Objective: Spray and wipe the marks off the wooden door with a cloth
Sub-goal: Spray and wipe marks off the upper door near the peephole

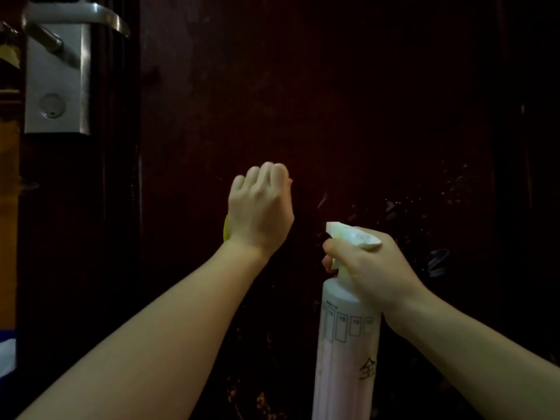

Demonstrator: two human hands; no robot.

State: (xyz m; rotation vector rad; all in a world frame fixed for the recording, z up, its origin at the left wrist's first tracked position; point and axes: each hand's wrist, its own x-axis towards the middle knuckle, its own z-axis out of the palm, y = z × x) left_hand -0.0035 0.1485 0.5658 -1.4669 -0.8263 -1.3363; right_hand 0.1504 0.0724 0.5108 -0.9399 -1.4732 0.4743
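The dark wooden door fills the view, with pale marks and scratches on its lower right. My left hand is held against the door with curled fingers. A sliver of yellow-green cloth shows under its heel; the rest of the cloth is hidden. To its right, my right hand grips the neck and trigger of a tall white spray bottle, upright, nozzle aimed at the door.
A metal lock plate with a lever handle sits on the door's upper left. Past the door's left edge a strip of yellowish surface and something pale show.
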